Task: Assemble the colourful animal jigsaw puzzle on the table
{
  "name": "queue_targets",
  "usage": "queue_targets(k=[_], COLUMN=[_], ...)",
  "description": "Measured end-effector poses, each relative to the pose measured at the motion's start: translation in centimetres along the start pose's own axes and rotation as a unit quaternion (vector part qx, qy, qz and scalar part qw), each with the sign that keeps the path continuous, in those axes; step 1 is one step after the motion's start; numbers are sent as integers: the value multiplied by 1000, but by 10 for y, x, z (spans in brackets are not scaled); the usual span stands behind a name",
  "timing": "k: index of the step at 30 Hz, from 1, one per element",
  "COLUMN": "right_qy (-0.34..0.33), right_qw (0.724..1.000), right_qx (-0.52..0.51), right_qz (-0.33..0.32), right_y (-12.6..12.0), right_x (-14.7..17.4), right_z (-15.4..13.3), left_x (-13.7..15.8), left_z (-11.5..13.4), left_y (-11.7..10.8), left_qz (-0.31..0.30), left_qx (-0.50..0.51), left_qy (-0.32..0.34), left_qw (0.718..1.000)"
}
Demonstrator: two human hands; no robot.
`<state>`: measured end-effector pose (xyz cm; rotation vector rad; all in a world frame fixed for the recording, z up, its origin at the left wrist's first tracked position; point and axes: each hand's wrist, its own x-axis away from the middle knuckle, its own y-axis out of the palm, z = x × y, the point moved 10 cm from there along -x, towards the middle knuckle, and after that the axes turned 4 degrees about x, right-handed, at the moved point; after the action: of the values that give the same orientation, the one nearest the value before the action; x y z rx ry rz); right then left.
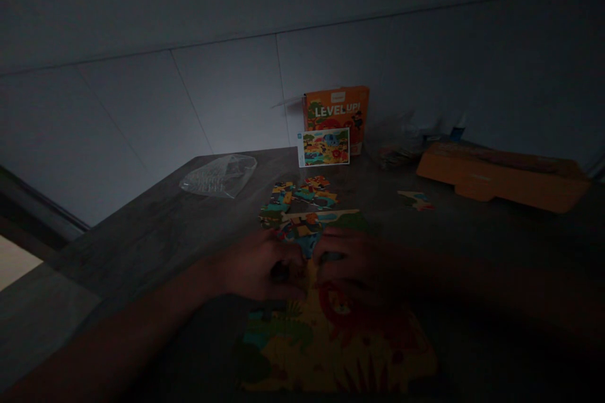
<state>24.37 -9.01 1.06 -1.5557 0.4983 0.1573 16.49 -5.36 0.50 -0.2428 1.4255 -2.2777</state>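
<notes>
The scene is dim. A partly joined jigsaw puzzle (307,352) with a lion and a crocodile lies on the table in front of me. At its upper edge, my left hand (265,264) is closed, its curled fingers and thumb on a puzzle piece near the middle. Close beside it, my right hand (352,261) is curled in the same way, with its fingertips on a puzzle piece by the lion's mane. The fingers partly hide what they grip. Just beyond both hands are several loose puzzle pieces (278,196), some overlapping.
A picture card (324,148) leans on an orange puzzle box (336,107) by the wall. A clear plastic bag (220,176) lies to the left. To the right are stray puzzle pieces (416,200), an open orange box (501,176) and another clear bag (397,141).
</notes>
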Motion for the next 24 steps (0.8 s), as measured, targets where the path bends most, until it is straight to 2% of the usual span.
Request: queue_targets(k=[7, 13, 17, 24], right_qy=[-20, -9, -11, -11], right_qw=[999, 999, 999, 999], right_qx=[-25, -31, -47, -43], right_qz=[21, -5, 11, 3], right_y=[2, 5, 2, 3], right_x=[2, 1, 1, 1], right_z=[1, 1, 0, 1], left_x=[1, 1, 3, 10], left_z=[3, 4, 1, -14], left_y=[0, 1, 0, -20], left_qz=[-11, -16, -39, -44], left_qx=[18, 16, 5, -23], left_qy=[3, 22, 34, 9], left_qw=[1000, 999, 999, 999])
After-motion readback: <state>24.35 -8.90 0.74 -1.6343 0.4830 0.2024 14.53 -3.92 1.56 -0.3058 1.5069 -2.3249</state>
